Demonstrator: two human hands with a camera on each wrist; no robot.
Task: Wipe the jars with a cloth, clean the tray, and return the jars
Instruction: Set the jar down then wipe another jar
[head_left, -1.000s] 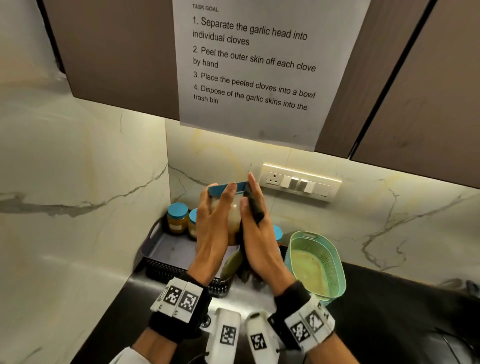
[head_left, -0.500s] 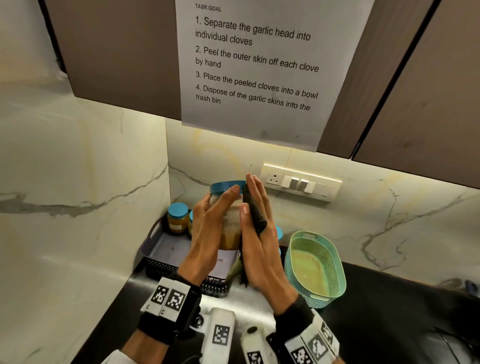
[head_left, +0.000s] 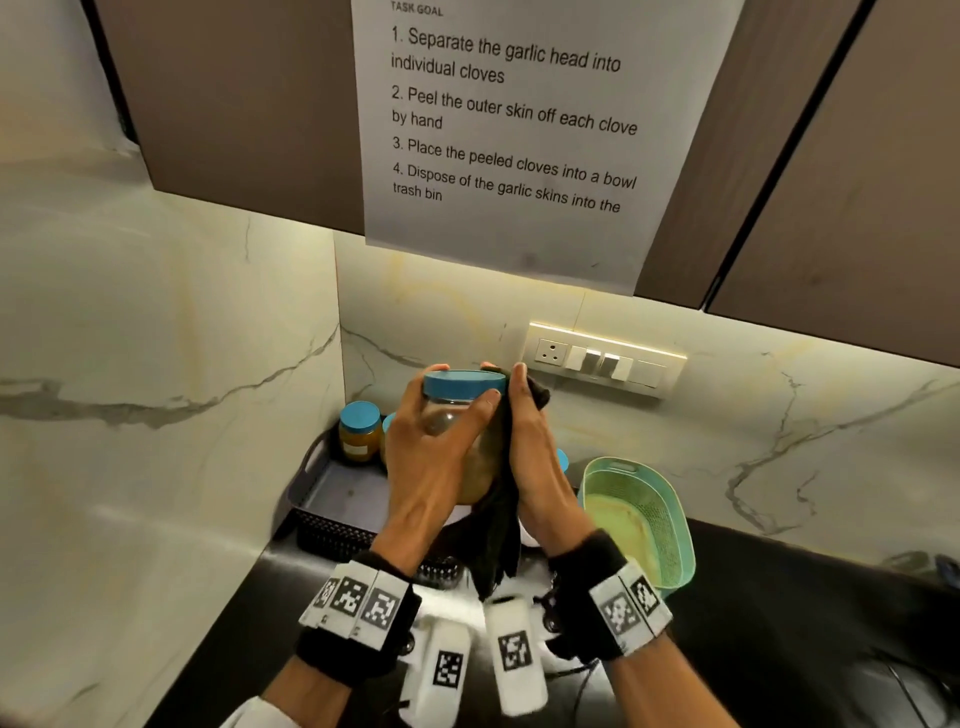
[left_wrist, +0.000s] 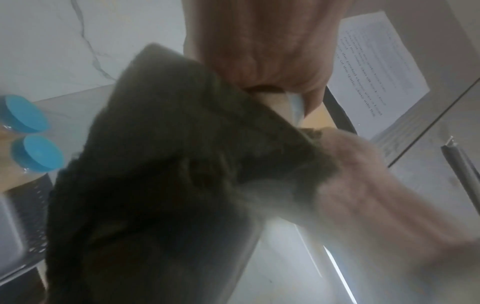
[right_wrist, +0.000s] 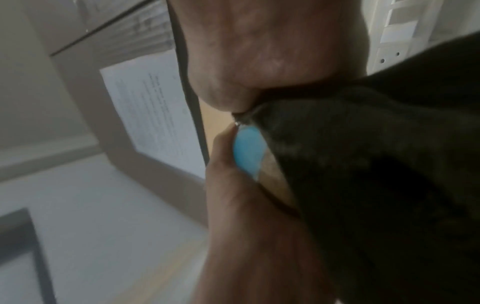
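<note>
In the head view my left hand (head_left: 460, 434) grips a glass jar (head_left: 441, 415) with a blue lid (head_left: 462, 383), held up above the dark tray (head_left: 317, 470). My right hand (head_left: 530, 441) pinches a dark cloth (head_left: 498, 525) and presses it against the jar's right side; the cloth hangs down between my wrists. The right wrist view shows the lid (right_wrist: 248, 152) between the left thumb and the cloth (right_wrist: 376, 185). A smaller blue-lidded jar (head_left: 358, 431) stands at the tray's back left. The left wrist view shows two blue-lidded jars (left_wrist: 36, 153) there.
A green perforated basket (head_left: 670, 525) stands on the dark counter to the right of the tray. Another blue lid (head_left: 562, 460) peeks out behind my right hand. Marble walls close the corner at left and back, with a switch plate (head_left: 602, 361) behind the jar.
My left hand has turned round the jar, so its thumb now crosses the front. The jar has tipped more upright, and my right hand has slid the cloth up to the lid's edge.
</note>
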